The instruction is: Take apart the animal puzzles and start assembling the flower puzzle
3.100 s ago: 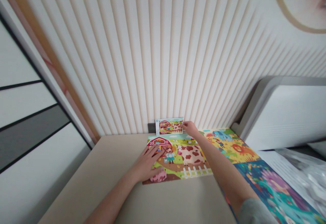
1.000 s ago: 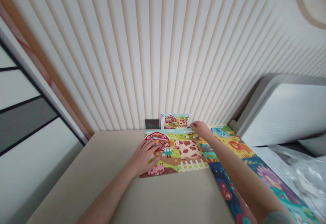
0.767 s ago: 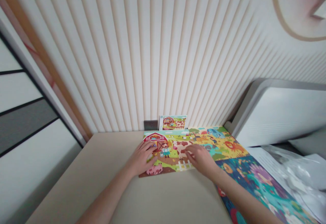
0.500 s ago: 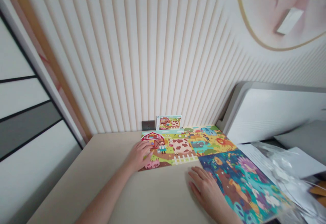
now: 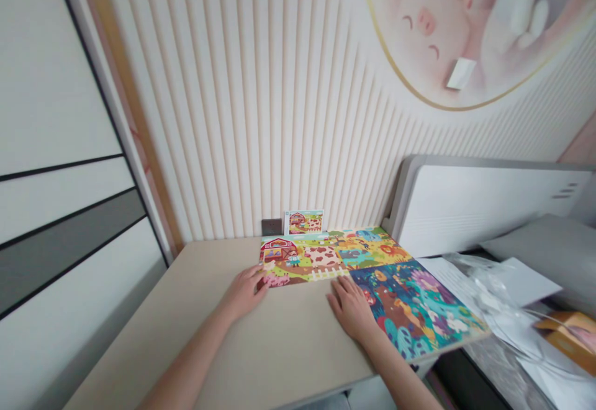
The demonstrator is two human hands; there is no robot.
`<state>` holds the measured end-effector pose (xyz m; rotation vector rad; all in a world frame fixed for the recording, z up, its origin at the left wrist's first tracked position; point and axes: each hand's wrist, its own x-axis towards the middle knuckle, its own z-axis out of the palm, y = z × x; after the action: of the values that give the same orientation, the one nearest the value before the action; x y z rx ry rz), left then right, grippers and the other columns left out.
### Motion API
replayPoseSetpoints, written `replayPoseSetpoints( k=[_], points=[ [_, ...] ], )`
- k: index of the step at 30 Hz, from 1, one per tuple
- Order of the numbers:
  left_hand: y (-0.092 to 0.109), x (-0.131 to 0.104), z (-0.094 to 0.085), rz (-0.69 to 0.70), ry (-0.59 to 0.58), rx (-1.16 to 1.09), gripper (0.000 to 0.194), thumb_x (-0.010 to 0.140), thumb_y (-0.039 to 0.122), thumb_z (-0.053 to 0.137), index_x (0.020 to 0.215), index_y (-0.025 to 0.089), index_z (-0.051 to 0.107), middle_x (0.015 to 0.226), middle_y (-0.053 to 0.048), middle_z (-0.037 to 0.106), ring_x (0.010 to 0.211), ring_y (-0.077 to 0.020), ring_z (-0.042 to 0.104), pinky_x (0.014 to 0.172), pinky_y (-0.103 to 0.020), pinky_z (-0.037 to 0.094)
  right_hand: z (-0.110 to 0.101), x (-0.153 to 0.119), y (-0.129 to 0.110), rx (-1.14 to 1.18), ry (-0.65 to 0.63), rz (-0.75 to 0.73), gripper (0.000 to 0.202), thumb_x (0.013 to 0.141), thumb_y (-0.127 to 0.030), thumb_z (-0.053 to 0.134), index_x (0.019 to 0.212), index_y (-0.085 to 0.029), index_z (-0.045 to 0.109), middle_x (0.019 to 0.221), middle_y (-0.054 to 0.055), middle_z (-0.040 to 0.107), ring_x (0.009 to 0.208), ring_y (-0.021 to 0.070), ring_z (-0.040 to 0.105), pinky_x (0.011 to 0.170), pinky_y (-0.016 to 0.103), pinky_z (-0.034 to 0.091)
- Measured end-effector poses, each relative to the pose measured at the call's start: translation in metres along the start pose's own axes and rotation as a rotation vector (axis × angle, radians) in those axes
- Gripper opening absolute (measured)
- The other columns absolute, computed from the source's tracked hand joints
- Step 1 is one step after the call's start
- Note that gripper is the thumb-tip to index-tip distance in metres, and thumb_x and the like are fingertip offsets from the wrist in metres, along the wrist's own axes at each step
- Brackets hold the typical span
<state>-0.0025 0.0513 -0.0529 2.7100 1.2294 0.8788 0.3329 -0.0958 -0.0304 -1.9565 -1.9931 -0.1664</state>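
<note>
Head view: ribbed wall point(image 5: 233, 118) towering behind us | pale worktop point(image 5: 288, 341) beneath | farm picture point(image 5: 302, 262) lying flat toward its back | left hand point(image 5: 244, 292) and right hand point(image 5: 351, 307) at its near corners, each grip spread | we reckon a careless sideways push could skew it

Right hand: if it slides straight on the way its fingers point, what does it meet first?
The right hand would likely meet the farm picture first, at its near edge by the printed white fence. Its fingertips look almost there; whether they already touch is unclear.
</note>
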Motion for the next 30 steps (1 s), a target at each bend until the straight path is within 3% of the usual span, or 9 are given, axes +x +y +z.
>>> replayPoseSetpoints(
  k=[11, 30],
  points=[
    [-0.0028, 0.0011, -0.0005, -0.036, -0.07, -0.019, 0.04, 0.092, 0.046, 0.055, 0.125, 0.028, 0.068, 0.138, -0.009, 0.061, 0.126, -0.0281, 0.057, 0.11, -0.043, 0.043, -0.0031, -0.0022, -0.0008, 0.045, -0.051, 0.012, 0.05, 0.101, -0.046, 0.038, 0.143, -0.023, 0.052, 0.15, 0.011, 0.05, 0.143, 0.0264, 0.038, 0.118, 0.045, 0.025],
    [-0.0047, 0.0036, 0.0041, -0.045, -0.061, -0.013, 0.041, 0.093, 0.045, 0.053, 0.126, 0.026, 0.066, 0.14, -0.009, 0.059, 0.126, -0.0285, 0.057, 0.11, -0.043, 0.042, -0.0015, -0.0003, 0.0001, 0.054, -0.083, 0.019, 0.051, 0.101, -0.046, 0.037, 0.143, -0.022, 0.053, 0.154, 0.011, 0.044, 0.146, 0.0257, 0.034, 0.12, 0.045, 0.023]
  ],
)
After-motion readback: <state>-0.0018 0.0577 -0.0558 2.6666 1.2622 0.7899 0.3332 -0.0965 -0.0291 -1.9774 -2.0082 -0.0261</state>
